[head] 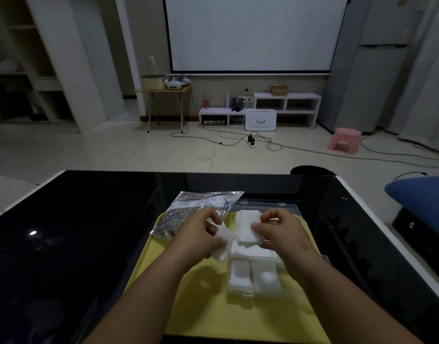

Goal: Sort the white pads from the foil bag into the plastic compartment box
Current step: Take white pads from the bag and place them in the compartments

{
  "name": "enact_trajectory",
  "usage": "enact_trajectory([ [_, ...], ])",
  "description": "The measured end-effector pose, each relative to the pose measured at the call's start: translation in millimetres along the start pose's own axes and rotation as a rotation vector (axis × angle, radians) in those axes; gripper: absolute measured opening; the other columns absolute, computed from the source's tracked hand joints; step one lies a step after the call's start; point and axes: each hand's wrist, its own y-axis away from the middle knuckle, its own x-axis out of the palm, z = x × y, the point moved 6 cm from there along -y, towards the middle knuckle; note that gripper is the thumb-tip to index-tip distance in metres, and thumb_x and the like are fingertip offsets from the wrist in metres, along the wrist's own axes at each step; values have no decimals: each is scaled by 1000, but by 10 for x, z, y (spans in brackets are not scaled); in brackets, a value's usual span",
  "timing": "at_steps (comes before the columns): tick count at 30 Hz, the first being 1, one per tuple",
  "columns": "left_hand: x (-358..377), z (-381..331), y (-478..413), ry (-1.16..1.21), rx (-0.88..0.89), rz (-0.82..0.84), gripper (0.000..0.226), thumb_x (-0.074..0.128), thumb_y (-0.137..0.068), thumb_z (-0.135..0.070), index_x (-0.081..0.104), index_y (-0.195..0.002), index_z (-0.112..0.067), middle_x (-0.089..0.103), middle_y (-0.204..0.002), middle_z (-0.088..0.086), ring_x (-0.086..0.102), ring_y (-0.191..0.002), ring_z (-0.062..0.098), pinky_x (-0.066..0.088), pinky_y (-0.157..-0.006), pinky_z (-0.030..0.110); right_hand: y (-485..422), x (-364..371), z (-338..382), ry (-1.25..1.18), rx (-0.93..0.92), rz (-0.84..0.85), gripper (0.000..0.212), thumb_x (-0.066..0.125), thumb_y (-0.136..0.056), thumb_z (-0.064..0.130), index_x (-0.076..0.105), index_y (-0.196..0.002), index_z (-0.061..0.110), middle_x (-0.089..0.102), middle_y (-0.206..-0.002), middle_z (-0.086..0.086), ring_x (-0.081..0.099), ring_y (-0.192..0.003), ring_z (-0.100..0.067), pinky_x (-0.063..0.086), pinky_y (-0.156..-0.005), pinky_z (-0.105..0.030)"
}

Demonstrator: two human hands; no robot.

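We are pinching a pad (224, 239) in our left hand (201, 235), just beside the bag (186, 212). Our right hand's (284, 233) fingers (260, 228) are pinching a small stack (247, 230) over the box (291, 208) on the tray (201, 306). Pads are seeming light, soft, floppy, so we are favouring an edge pinch.
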Motion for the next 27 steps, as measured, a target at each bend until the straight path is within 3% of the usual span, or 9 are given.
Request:
enact_trajectory([
  [3, -9, -1, -13, 20, -14, -76, 31, 76, -79, -4, 48, -84, -16, 60, -79, 7, 58, -62, 20, 47, -46, 25, 15, -38, 4, -23, -1, -1, 20, 71, -82, 3, 58, -98, 3, 69, -94, -15, 67, -84, -28, 56, -69, -39],
  [6, 6, -42, -19, 26, 9, -126, 28, 69, -80, 4, 47, -75, -14, 56, -73, 7, 56, -58, 20, 55, -50, 35, 21, -71, 4, -47, -10, 17, 17, 70, -84, 2, 57, -95, 5, 65, -89, -13, 64, -79, -24, 54, -65, -34],
  [10, 104, -83, -43, 72, 21, -106, 25, 64, -80, 7, 56, -71, -15, 61, -69, 4, 57, -58, 20, 56, -59, 42, 17, -128, 1, -49, -28, 13, 16, 70, -84, 1, 55, -88, 7, 62, -84, -15, 62, -79, -28, 56, -74, -43],
  [14, 259, -191, -28, 165, 27, -59, 18, 66, -85, 4, 60, -79, -12, 68, -81, 13, 62, -65, 21, 56, -56, 32, 32, -148, 14, -47, -30, 52, 15, 70, -84, 0, 56, -87, 5, 64, -83, -18, 62, -77, -29, 57, -75, -46],
  [18, 387, -261, -9, 274, 23, -1, 12, 63, -86, 6, 59, -87, -5, 67, -95, 24, 64, -71, 24, 56, -59, 28, 45, -218, -20, -5, -18, 52, 14, 71, -84, 2, 58, -83, 6, 66, -85, -15, 66, -79, -29, 59, -70, -38],
  [20, 420, -258, -2, 311, 3, 16, 13, 62, -86, 8, 57, -88, -4, 64, -99, 28, 62, -74, 26, 55, -59, 27, 49, -264, -21, 32, -19, 45, 13, 72, -84, 5, 59, -83, 6, 67, -86, -16, 66, -82, -32, 60, -75, -45],
  [24, 525, -267, 9, 343, -24, 69, 19, 63, -85, 10, 55, -83, -7, 61, -88, 24, 63, -73, 25, 55, -61, 29, 114, -344, 19, 83, 2, 95, 11, 69, -85, 5, 58, -85, 7, 67, -86, -12, 64, -76, -22, 54, -68, -37],
  [27, 634, -316, 16, 382, -41, 119, 23, 57, -84, 15, 54, -81, -7, 59, -86, 18, 62, -70, 25, 55, -62, 33, 140, -448, 33, 117, 19, 86, 10, 68, -85, 4, 58, -88, 5, 67, -94, -16, 67, -83, -25, 56, -69, -36],
])
